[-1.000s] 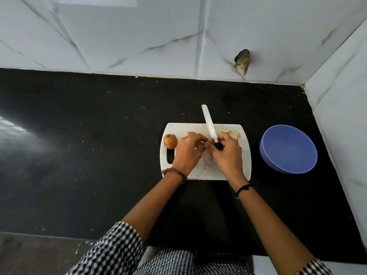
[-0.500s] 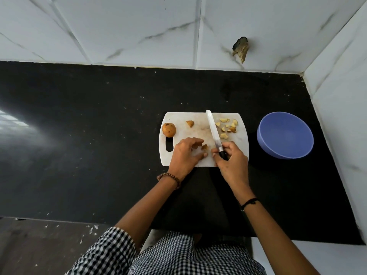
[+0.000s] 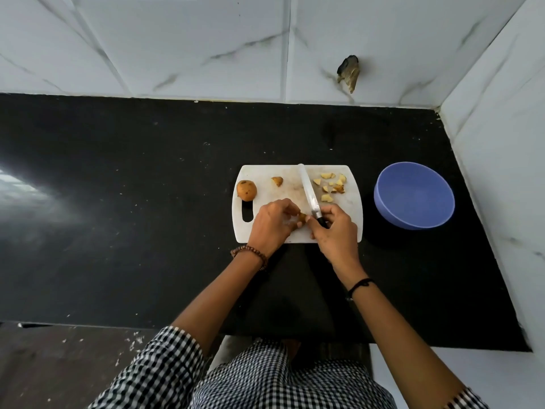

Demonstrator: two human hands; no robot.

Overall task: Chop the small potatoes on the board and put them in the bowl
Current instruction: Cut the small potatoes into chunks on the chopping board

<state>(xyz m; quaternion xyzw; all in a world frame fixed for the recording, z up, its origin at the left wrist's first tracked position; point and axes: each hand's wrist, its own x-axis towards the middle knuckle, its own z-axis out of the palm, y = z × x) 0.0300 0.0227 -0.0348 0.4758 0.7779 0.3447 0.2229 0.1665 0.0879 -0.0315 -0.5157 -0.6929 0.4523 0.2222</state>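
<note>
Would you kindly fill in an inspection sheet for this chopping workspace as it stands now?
Surface: black stone counter with scattered pale specks; white plastic cutting board lies flat on it.
Job's things: whole small brown potato at the board's left edge; lone potato chunk beside it; pile of chopped potato pieces on the board's far right; round blue bowl right of the board, looks empty.
Clutter: nothing seen.
Grips: left hand pinches a small potato piece; right hand holds the white-bladed knife by its black handle.
Cables: nothing seen.
Surroundings: white marble-look tiled walls; broken hole in the back wall.
</note>
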